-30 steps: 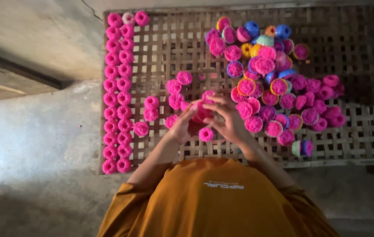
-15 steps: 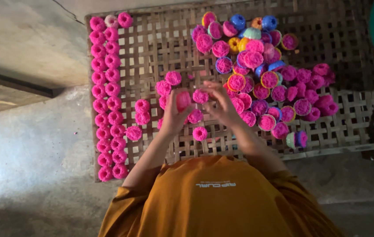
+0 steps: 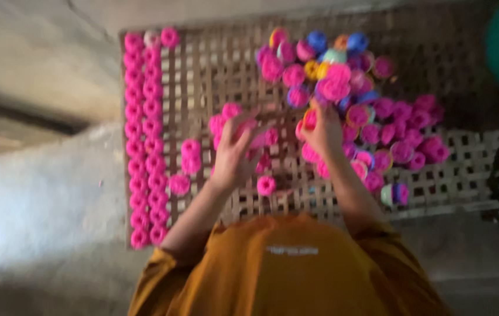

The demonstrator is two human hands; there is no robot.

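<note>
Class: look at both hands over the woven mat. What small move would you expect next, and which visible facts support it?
Probably the right hand lifts one pink spool from the mixed pile it touches. The left hand hovers, fingers spread, among loose pink spools, and two neat pink rows line the mat's left edge. Blur hides either grip.

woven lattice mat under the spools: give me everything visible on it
The lattice mat is a flat, open-weave grid of pale tan strips, bamboo-like by the look. It lies on a grey concrete floor. Two neat columns of pink spools line one edge; a mixed-colour heap sits opposite. Both hands, left and right, work over its middle. The picture is blurred.
</note>
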